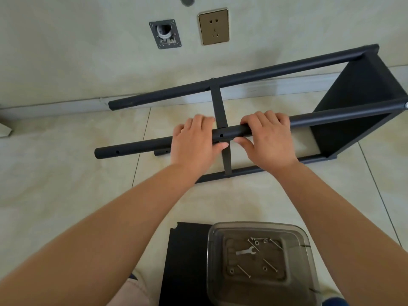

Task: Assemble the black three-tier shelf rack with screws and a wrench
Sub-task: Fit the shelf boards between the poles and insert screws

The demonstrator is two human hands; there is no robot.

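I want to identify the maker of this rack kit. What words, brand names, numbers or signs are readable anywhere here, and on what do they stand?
None can be read.
Black rack frame and its tube: no print shows.
Black panel: plain.
Clear container: raised moulding on its base, too blurred to read.
Wrench: no marking legible.
Wall socket: only slots, no lettering.

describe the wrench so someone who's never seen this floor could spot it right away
Start at the clear, smoky plastic container on the floor tiles nearest the camera, between the person's forearms. On its bottom lies the small flat silver metal wrench. Unlike the thin long screws and round washers around it, it is wide with a forked end.
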